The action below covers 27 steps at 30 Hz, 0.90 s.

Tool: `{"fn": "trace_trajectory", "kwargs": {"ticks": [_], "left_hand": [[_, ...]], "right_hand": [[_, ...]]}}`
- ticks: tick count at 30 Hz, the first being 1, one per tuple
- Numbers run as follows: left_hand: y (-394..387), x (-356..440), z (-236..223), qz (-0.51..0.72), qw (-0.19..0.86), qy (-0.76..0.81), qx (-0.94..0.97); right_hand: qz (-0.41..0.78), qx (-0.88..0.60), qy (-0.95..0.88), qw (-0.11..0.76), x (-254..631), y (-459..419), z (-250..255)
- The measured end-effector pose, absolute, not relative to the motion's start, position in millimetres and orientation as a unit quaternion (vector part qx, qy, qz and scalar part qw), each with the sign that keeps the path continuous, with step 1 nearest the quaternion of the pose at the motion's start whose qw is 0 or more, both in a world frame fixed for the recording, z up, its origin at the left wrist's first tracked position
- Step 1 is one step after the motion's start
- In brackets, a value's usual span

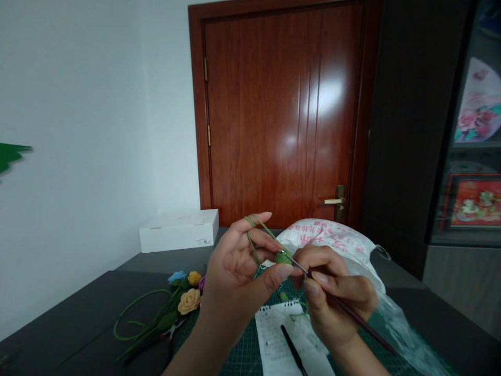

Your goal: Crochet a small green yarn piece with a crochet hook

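My left hand [245, 261] pinches a small green crochet piece [283, 257] between thumb and fingers. Green yarn [251, 237] loops around its raised index finger and runs down to the piece. In my right hand [338, 292] is a crochet hook [362, 321] with a dark handle, gripped like a pen. The hook's metal tip reaches the top of the green piece, where the yarn meets it. Both hands are held up above the table, close together.
Below lie a green cutting mat [238, 344], a written notepad page [270, 334] and a black pen [293, 349]. Crocheted flowers [190, 301] and pliers [171, 330] lie left. A white box [179, 231] and a printed white bag [332, 237] stand behind.
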<state>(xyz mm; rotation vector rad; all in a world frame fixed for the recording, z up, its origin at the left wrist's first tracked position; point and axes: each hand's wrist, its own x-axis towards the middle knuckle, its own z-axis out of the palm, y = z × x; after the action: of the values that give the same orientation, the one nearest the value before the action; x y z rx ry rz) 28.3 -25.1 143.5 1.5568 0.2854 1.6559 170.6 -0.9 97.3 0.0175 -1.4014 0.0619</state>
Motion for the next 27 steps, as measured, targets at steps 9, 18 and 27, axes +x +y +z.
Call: {"fn": "trace_trajectory", "kwargs": {"ticks": [9, 18, 27], "left_hand": [[-22.3, 37.6, 139.8, 0.645, 0.471, 0.14, 0.585], [-19.3, 35.8, 139.0, 0.662, 0.377, 0.184, 0.621], [-16.1, 26.6, 142.1, 0.622, 0.442, 0.169, 0.623]], "right_hand": [[-0.212, -0.159, -0.679, 0.684, 176.5, -14.7, 106.3], [-0.188, -0.096, -0.662, 0.719, 182.4, -10.8, 107.2], [0.138, -0.103, -0.58, 0.796, 178.6, -13.7, 118.5]]}}
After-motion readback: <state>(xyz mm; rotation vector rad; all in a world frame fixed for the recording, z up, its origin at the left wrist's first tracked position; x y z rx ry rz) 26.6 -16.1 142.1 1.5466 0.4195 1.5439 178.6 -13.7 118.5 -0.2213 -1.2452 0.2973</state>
